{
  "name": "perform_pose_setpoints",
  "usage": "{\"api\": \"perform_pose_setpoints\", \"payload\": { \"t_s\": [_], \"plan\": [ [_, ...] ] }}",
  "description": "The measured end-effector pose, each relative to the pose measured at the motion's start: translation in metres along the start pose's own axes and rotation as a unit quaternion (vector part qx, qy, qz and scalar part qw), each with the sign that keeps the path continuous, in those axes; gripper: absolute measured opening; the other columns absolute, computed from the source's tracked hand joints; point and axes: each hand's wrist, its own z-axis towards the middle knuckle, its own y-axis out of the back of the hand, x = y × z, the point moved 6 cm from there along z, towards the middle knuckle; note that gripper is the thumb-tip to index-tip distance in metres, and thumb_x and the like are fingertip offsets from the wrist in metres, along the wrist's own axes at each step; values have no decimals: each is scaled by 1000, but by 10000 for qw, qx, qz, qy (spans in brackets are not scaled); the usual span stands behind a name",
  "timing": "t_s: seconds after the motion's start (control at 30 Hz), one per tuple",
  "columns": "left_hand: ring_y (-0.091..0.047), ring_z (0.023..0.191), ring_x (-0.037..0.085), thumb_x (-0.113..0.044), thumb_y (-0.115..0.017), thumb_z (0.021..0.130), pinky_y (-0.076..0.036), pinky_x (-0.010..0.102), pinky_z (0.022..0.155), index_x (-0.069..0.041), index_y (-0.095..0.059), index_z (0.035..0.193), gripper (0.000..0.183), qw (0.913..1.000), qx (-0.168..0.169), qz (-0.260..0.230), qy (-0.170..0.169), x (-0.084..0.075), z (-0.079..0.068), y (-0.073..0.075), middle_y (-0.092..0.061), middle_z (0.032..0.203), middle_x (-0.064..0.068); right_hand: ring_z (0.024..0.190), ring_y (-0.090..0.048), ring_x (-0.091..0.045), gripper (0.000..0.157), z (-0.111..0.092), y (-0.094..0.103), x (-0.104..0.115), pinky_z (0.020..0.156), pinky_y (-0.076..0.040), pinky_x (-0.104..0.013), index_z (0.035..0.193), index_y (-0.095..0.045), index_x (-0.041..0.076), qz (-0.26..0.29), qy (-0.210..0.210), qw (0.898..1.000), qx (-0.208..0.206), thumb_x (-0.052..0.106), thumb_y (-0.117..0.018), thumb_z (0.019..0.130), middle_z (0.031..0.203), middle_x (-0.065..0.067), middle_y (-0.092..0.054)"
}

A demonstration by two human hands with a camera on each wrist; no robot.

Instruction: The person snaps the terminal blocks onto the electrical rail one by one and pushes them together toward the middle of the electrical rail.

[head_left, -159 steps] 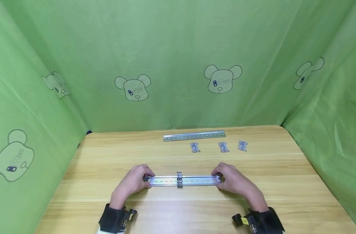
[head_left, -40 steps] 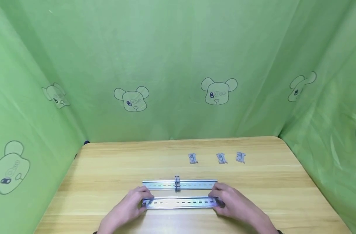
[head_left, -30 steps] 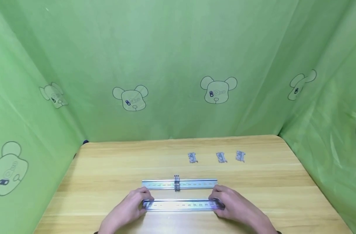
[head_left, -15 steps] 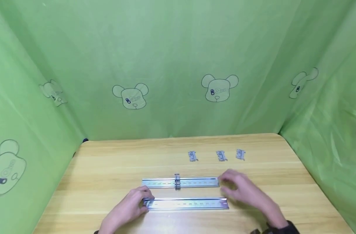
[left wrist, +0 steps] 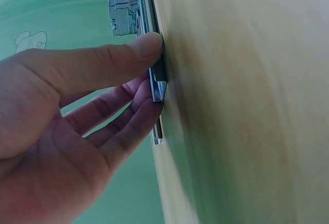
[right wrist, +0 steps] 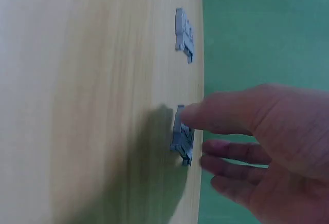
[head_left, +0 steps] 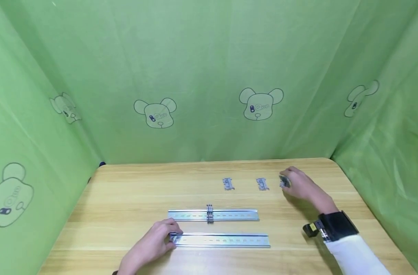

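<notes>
A slotted metal DIN rail (head_left: 222,240) lies nearest me on the table. My left hand (head_left: 154,241) pinches its left end between thumb and fingers, as the left wrist view confirms. Just behind it is a second DIN rail (head_left: 236,215), with grey terminal blocks (head_left: 210,214) clipped on near its middle. At the back right, my right hand (head_left: 302,187) is over a loose grey terminal block (head_left: 282,181). In the right wrist view the thumb overlaps the upper end of that terminal block (right wrist: 181,141), and the other fingers are spread past it with a gap.
Two more loose terminal blocks, one in the middle (head_left: 262,184) and one farther left (head_left: 228,183), lie flat in the same row. The wooden table (head_left: 133,187) ends at a green curtain (head_left: 209,137) behind and at both sides.
The second rail came from the back to the front, before the rail with blocks. My right hand then released its right end and moved back and right to the rightmost terminal block; my left stayed.
</notes>
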Motion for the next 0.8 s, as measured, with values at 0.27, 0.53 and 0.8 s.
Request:
{"api": "perform_pose_setpoints", "payload": {
  "t_s": [0.27,0.53,0.8],
  "plan": [
    [-63,91,14,-1,-80,73,-59,32,82,-6,-75,99,27,10000,-52,32,-23,2,0,-2,-67,98,-2,95,-57,-40,52,12,-9,-11,86,-52,-58,118,-60,-19,177,-257,9990,306,6,-74,73,112,-32,-58],
    [-63,91,14,-3,-80,73,-59,33,83,-6,-75,100,27,10000,-58,-16,-44,2,0,-5,-67,98,-3,83,-57,-32,47,2,2,-7,76,-55,-52,110,-64,-18,249,-186,9994,178,7,-76,71,97,-25,-62],
    [-64,92,15,-4,-81,73,-59,32,83,-6,-75,100,28,10000,-25,20,11,4,-1,-3,-67,100,-3,95,-63,-35,51,-36,8,38,84,-57,-50,115,-63,-11,1435,-171,9885,-450,5,-80,70,106,-19,-64]
  ]
}}
